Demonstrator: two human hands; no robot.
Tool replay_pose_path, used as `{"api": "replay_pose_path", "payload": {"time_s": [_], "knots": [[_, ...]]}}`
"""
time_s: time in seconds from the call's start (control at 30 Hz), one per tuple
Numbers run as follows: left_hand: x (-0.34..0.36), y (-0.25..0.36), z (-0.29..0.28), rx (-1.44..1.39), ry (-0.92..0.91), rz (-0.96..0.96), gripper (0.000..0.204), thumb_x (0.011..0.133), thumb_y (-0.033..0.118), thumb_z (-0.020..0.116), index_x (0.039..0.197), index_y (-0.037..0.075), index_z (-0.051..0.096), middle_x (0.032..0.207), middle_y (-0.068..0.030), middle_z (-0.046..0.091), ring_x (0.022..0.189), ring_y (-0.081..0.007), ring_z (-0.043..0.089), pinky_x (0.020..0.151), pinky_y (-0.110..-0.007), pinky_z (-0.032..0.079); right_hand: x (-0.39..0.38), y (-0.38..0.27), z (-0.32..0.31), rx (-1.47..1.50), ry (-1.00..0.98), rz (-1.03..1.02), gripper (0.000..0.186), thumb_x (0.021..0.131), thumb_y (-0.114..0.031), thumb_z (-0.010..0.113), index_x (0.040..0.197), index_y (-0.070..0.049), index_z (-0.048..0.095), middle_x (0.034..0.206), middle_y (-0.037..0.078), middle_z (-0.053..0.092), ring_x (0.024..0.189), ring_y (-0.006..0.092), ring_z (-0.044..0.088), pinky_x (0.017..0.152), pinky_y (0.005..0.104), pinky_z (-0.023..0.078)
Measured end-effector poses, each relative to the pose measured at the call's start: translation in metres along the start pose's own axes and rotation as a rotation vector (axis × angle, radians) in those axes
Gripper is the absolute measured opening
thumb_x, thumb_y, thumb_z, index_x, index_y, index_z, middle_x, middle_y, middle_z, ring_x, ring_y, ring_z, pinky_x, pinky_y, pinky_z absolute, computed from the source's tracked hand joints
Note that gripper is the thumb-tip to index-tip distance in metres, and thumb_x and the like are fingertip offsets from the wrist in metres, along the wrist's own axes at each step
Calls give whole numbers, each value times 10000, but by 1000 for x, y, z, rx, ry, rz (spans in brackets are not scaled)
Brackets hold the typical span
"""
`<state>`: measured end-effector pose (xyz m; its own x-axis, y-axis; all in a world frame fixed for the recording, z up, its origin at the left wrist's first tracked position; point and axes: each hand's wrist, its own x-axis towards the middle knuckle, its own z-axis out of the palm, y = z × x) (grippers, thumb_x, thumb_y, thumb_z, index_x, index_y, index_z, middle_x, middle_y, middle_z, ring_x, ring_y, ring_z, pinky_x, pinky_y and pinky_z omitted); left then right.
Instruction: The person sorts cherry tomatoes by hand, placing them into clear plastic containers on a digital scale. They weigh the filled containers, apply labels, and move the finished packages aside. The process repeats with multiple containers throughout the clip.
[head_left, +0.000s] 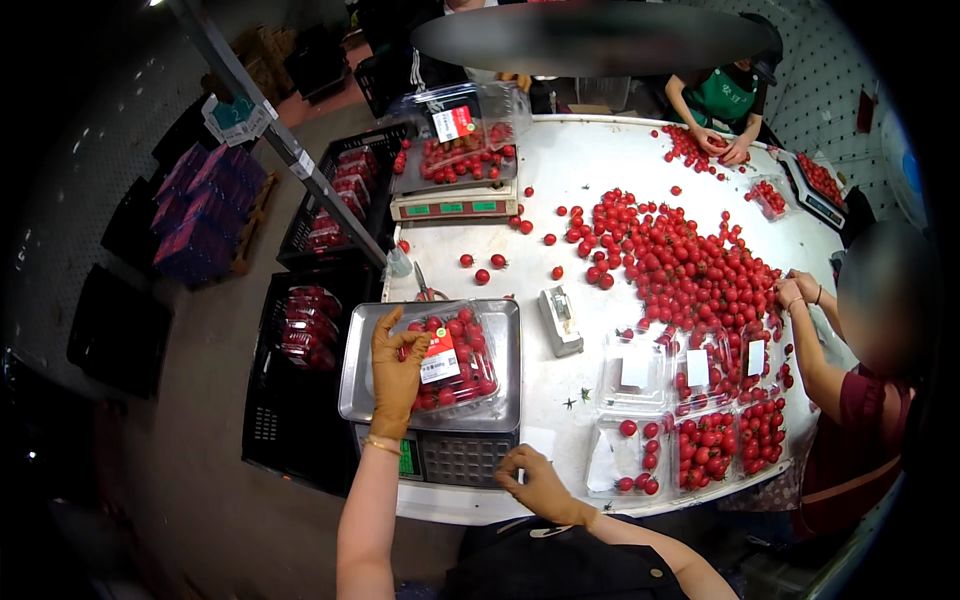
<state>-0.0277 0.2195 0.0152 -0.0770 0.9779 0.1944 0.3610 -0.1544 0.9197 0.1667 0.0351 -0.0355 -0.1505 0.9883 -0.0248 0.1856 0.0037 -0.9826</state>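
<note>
On the steel pan of a weighing scale rests a lidded clear plastic box of cherry tomatoes, with a red and white label on top. My left hand, in a tan glove, is at the box's left side. Its fingers are apart, the tips close to the label; whether they touch it I cannot tell. My right hand, also gloved, hovers low by the scale's front right corner, its fingers curled in. Anything small between those fingertips is too hidden to make out.
A loose tomato heap covers the table's middle. Open tomato boxes stand on the right, near a person's hands. Another scale bears boxes at the back. Black crates and a metal post are on the left.
</note>
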Motion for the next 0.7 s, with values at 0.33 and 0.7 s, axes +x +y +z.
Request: {"api": "replay_pose_path", "payload": {"time_s": [0.33,0.7], "knots": [[-13,-69,-46,-74,-52,-558,527,815,277,763,1207,1,545,1155,-123,526,1046,-190,509,842,-296,450,8,34,21,-47,76,82,193,822,-176,700,800,10,652,809,133,549,727,273,565,666,357,463],[-44,-24,-30,-509,-123,-768,302,846,263,680,1042,47,602,913,-57,660,797,-188,647,693,-343,538,-4,36,24,-6,136,31,199,825,-167,701,773,3,611,774,127,540,718,274,543,655,363,443]]}}
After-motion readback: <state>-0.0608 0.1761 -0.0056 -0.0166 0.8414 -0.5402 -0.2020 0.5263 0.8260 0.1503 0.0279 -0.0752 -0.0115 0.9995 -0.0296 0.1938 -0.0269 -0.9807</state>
